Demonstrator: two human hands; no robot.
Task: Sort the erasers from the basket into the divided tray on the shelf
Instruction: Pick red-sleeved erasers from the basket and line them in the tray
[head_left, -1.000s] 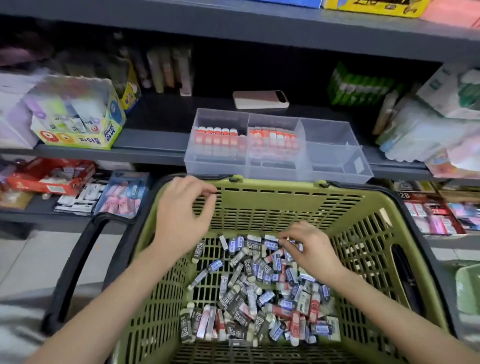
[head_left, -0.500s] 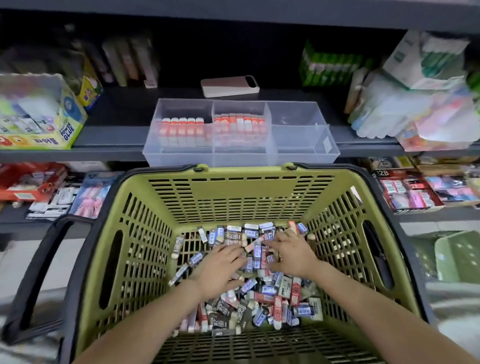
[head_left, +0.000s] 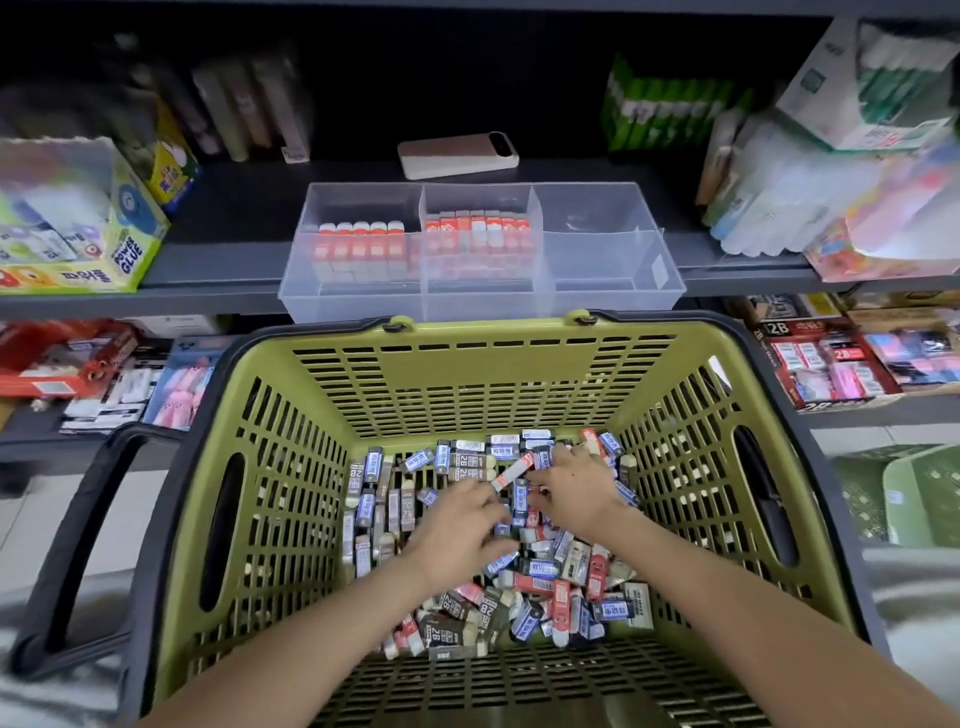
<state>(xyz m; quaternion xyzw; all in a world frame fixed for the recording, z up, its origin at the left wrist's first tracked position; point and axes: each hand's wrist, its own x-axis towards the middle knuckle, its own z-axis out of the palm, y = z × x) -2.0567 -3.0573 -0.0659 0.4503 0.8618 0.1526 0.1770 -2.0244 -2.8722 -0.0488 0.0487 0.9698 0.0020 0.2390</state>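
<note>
The green basket (head_left: 519, 374) with a black rim sits in front of the shelf, with a heap of loose erasers (head_left: 545, 582) in blue, red and black sleeves on its floor. Both my hands are down in the heap. My right hand (head_left: 579, 493) pinches a red-and-white eraser (head_left: 511, 472) lifted just above the pile. My left hand (head_left: 460, 525) lies beside it, its fingertips buried among blue erasers. The clear divided tray (head_left: 613, 293) stands on the shelf behind the basket. Rows of red-and-white erasers fill its left and middle compartments, while the right ones hold nothing.
A phone (head_left: 457, 153) lies on the shelf behind the tray. A glue box (head_left: 78, 249) stands to the left and wrapped packs (head_left: 831, 197) to the right. Boxed stationery (head_left: 831, 364) fills the lower shelf. A green crate (head_left: 914, 493) is on the floor at right.
My left hand came down from the basket's far rim into the heap beside my right hand. The view shifted downward and to the right. A red-and-white eraser now sticks up between the hands.
</note>
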